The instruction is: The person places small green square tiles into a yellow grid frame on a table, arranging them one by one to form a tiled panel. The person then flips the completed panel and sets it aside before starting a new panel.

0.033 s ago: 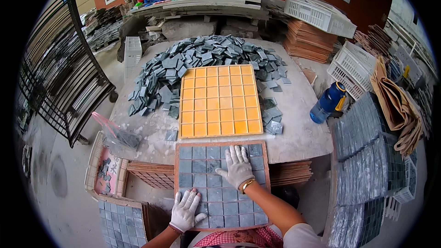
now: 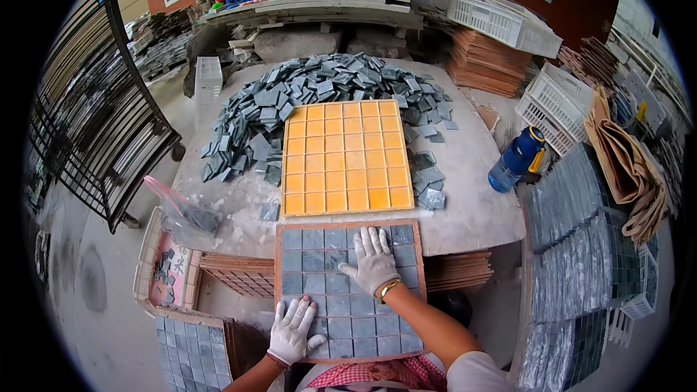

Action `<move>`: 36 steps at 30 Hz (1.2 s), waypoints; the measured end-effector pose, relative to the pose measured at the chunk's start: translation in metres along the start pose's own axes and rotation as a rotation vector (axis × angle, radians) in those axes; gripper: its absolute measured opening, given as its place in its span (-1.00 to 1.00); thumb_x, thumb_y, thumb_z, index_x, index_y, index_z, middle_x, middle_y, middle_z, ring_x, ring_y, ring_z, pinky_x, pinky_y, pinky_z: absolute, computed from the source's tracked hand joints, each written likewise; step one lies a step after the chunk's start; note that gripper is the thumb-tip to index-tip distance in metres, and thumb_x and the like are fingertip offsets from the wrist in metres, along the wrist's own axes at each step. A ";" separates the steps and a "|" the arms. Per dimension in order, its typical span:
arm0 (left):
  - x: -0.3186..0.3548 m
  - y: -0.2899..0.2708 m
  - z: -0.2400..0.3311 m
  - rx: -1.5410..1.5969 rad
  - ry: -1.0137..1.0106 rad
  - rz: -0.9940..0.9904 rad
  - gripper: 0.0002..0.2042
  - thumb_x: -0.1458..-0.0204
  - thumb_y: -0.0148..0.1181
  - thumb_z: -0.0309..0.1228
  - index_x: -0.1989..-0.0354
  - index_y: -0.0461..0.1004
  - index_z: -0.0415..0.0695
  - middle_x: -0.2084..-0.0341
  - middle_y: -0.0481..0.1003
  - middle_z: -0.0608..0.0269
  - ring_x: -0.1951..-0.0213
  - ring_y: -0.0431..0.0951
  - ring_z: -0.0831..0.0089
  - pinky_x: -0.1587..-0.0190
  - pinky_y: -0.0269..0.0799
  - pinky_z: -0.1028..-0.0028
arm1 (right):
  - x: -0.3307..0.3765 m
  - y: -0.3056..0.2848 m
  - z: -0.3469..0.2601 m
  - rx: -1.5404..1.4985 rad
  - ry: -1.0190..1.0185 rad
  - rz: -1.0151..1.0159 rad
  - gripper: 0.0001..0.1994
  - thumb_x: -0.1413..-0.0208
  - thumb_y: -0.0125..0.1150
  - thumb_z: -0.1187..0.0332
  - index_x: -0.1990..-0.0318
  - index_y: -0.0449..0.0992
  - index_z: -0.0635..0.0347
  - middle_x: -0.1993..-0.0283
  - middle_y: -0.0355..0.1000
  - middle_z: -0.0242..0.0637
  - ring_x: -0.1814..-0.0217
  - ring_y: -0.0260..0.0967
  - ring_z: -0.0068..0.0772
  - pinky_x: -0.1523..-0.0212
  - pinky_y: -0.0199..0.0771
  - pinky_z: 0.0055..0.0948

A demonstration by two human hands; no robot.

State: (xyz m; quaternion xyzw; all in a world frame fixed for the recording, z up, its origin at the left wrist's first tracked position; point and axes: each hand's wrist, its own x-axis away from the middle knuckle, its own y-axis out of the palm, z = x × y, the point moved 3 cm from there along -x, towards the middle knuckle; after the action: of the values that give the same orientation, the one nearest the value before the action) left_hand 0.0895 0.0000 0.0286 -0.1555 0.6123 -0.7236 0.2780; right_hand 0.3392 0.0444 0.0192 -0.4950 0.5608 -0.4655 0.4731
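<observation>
In front of me is a reddish-brown tray [image 2: 419, 276] filled with rows of square grey stone tiles. My left hand [image 2: 292, 334], in a white glove, lies with fingers spread on the tray's lower left corner. Flat on the tiles at the upper right of the tray rests my right hand [image 2: 373, 265], gloved too, its fingers stretched and the thumb out to the side. Just beyond, a yellow grid tray [image 2: 346, 160] with bare square cells sits on the worktable [image 2: 472, 203]. Loose grey tiles [image 2: 254, 112] are heaped around its far and left sides.
A blue water bottle [image 2: 514, 161] stands at the table's right. Stacked tile sheets [image 2: 573, 268] rise on my right, with white crates [image 2: 552, 105] behind. At left are a plastic bag [image 2: 190, 212], a bin [image 2: 149, 268], another tile sheet [image 2: 190, 352] and a black metal rack [image 2: 102, 116].
</observation>
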 end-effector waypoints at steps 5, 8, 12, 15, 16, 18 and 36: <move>-0.002 0.000 0.000 -0.033 -0.024 0.019 -0.26 0.04 0.03 0.14 -0.17 0.26 -0.24 -0.20 0.23 -0.06 -0.23 0.21 0.03 -0.26 -0.12 -0.08 | 0.008 -0.002 -0.002 -0.020 -0.058 -0.003 -0.15 -0.10 -0.15 -0.25 -0.28 0.09 0.38 -0.39 -0.07 0.05 -0.49 -0.30 -0.05 -0.44 -0.46 -0.11; 0.012 0.003 0.002 -0.028 -0.072 0.019 -0.26 0.02 0.03 0.11 -0.18 0.24 -0.27 -0.20 0.22 -0.10 -0.23 0.19 -0.02 -0.27 -0.13 -0.08 | 0.047 0.000 -0.021 -0.051 -0.218 0.009 -0.18 -0.07 -0.07 -0.22 -0.25 0.15 0.35 -0.37 -0.01 0.02 -0.45 -0.19 -0.05 -0.43 -0.35 -0.09; 0.058 0.004 0.011 -0.004 -0.140 -0.017 -0.28 0.00 0.04 0.06 -0.18 0.22 -0.30 -0.21 0.19 -0.11 -0.27 0.12 -0.05 -0.27 -0.15 -0.09 | 0.141 -0.009 -0.042 -0.239 -0.446 -0.014 -0.26 -0.03 0.06 -0.12 -0.22 0.22 0.31 -0.33 0.07 -0.04 -0.40 -0.05 -0.09 -0.41 -0.19 -0.09; 0.090 0.008 0.010 0.069 -0.151 -0.056 -0.31 -0.02 0.04 0.02 -0.20 0.21 -0.30 -0.24 0.16 -0.10 -0.30 0.05 -0.04 -0.29 -0.21 -0.08 | 0.201 -0.008 -0.025 -0.298 -0.443 0.004 -0.32 -0.02 0.11 -0.06 -0.16 0.28 0.31 -0.27 0.17 -0.08 -0.35 0.04 -0.09 -0.37 -0.07 -0.09; 0.097 0.007 0.009 0.082 -0.164 -0.067 -0.30 -0.02 0.04 0.02 -0.20 0.20 -0.29 -0.24 0.15 -0.10 -0.31 0.04 -0.04 -0.30 -0.22 -0.08 | 0.211 -0.017 -0.015 -0.309 -0.417 0.024 -0.36 -0.02 0.13 -0.02 -0.14 0.30 0.32 -0.25 0.20 -0.08 -0.34 0.07 -0.09 -0.36 -0.03 -0.09; 0.106 0.004 0.011 0.112 -0.182 -0.089 -0.29 -0.03 0.04 0.03 -0.22 0.18 -0.29 -0.25 0.14 -0.10 -0.32 0.03 -0.04 -0.30 -0.24 -0.07 | 0.223 -0.040 0.014 -0.279 -0.162 0.003 -0.42 -0.03 0.18 0.08 -0.09 0.32 0.34 -0.23 0.20 -0.01 -0.31 0.09 -0.01 -0.30 0.06 -0.08; -0.042 0.008 -0.019 -0.086 -0.193 0.041 -0.25 -0.03 -0.06 0.14 -0.27 0.11 -0.20 -0.28 0.11 0.07 -0.32 0.04 0.14 -0.32 -0.17 0.06 | 0.231 0.008 0.041 -1.498 0.818 0.241 -0.62 -0.26 -0.05 0.19 0.07 0.39 0.44 0.17 0.40 -0.30 0.17 0.30 -0.52 0.13 0.33 -0.47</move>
State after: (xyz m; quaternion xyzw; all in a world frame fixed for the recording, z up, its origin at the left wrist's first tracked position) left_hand 0.1138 0.0395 0.0221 -0.2237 0.6163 -0.6725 0.3433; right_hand 0.3650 -0.1872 -0.0095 -0.4072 0.8950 -0.0612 -0.1713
